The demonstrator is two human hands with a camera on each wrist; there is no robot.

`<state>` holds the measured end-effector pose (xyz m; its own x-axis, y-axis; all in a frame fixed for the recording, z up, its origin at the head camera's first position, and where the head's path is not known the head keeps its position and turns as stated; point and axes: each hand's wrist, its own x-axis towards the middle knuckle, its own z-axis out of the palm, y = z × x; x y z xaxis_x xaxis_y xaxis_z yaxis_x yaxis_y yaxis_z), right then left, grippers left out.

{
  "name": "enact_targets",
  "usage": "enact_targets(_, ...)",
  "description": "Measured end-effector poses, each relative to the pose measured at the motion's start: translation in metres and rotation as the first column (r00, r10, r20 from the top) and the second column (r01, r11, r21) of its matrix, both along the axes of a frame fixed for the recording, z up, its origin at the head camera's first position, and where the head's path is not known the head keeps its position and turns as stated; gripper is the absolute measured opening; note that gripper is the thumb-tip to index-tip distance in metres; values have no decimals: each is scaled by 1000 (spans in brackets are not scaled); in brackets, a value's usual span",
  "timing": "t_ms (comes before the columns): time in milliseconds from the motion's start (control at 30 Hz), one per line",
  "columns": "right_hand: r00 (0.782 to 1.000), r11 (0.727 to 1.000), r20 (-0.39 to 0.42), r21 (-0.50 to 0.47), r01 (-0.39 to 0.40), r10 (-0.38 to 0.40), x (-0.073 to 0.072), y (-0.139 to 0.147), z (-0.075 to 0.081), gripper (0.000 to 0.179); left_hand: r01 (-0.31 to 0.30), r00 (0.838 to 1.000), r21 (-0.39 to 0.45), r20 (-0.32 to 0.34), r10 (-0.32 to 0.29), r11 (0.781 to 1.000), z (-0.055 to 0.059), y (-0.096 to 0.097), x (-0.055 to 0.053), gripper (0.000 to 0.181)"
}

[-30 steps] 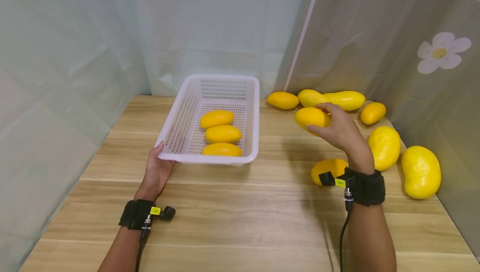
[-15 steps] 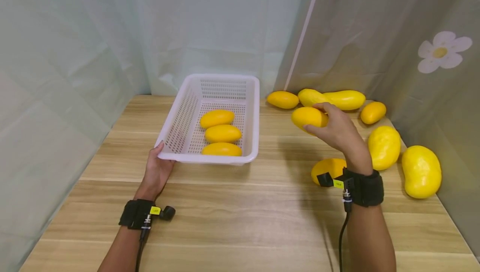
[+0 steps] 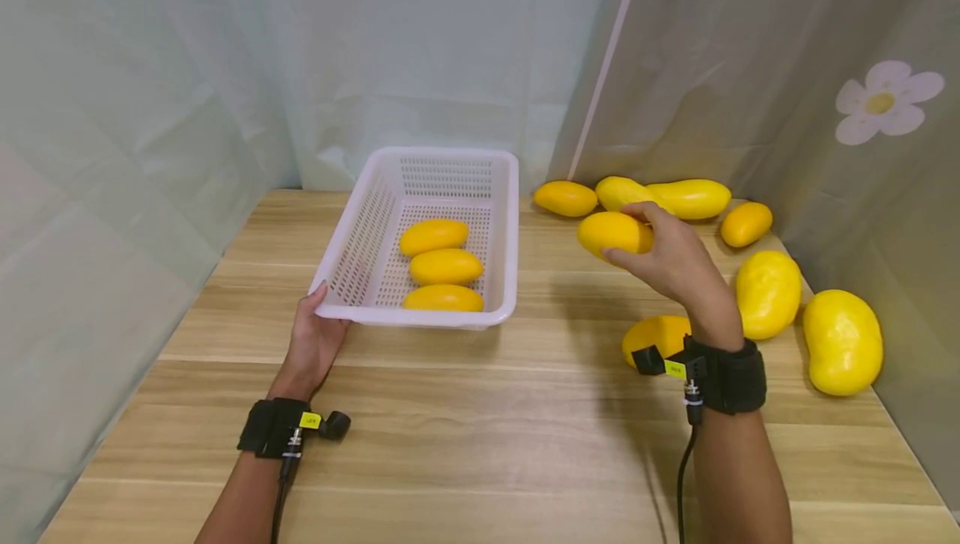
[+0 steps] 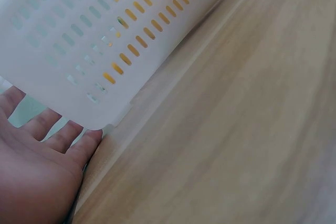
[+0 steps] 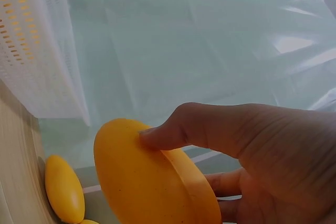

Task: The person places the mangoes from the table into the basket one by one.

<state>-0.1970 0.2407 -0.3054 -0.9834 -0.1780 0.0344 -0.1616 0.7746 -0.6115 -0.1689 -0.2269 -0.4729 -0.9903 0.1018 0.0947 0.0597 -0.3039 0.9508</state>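
Note:
My right hand (image 3: 667, 252) holds a smooth orange-yellow mango (image 3: 613, 233) above the wooden table, right of the basket. In the right wrist view the thumb presses one side of that mango (image 5: 142, 177), and the fingers are mostly hidden behind it. My left hand (image 3: 315, 344) grips the near left corner of a white perforated plastic basket (image 3: 420, 316). Seen from the left wrist, its fingers (image 4: 65, 135) reach behind the basket wall, low near the table. Inside the basket lie three mangoes, one of them the middle mango (image 3: 446, 267). Another mango (image 3: 652, 340) sits beneath my right wrist, partly hidden.
At the table's back right edge lie a mango (image 3: 566, 198), a long yellow fruit (image 3: 693, 198) with another yellow piece beside it, and a small mango (image 3: 746, 225). Two big lumpy yellow fruits (image 3: 843, 344) stand along the right edge. Curtains (image 3: 450, 44) border the table.
My right hand has shifted slightly left, carrying the mango toward the basket. The left hand and the basket have stayed in place.

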Motion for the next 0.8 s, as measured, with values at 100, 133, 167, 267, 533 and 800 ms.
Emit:
enact_targets(100, 1000, 1000, -7, -2, -12, 12, 1, -1, 0, 75, 0, 1000, 0, 1, 0, 1000, 0, 0, 0, 61)
enact_targets(133, 1000, 1000, -8, -2, -16, 16, 1, -1, 0, 76, -1, 1000, 0, 1, 1, 1000, 0, 0, 0, 61)
enact_targets(167, 1000, 1000, -8, -2, -18, 18, 1, -1, 0, 76, -2, 1000, 1, 2, 2, 1000, 0, 0, 0, 61)
enact_targets(267, 1000, 1000, -9, -6, -23, 23, 2, -2, 0, 77, -4, 1000, 1, 4, 4, 1000, 0, 0, 0, 61)
enact_targets(533, 999, 1000, -26, -14, -24, 23, 1, -3, 0, 72, -5, 1000, -10, 2, 5, 1000, 1, 1, 0, 60)
enact_targets(800, 999, 999, -35, -10, -41, 41, 0, -6, -1, 69, -1, 1000, -13, 4, 1, 1000, 1, 0, 1, 61)
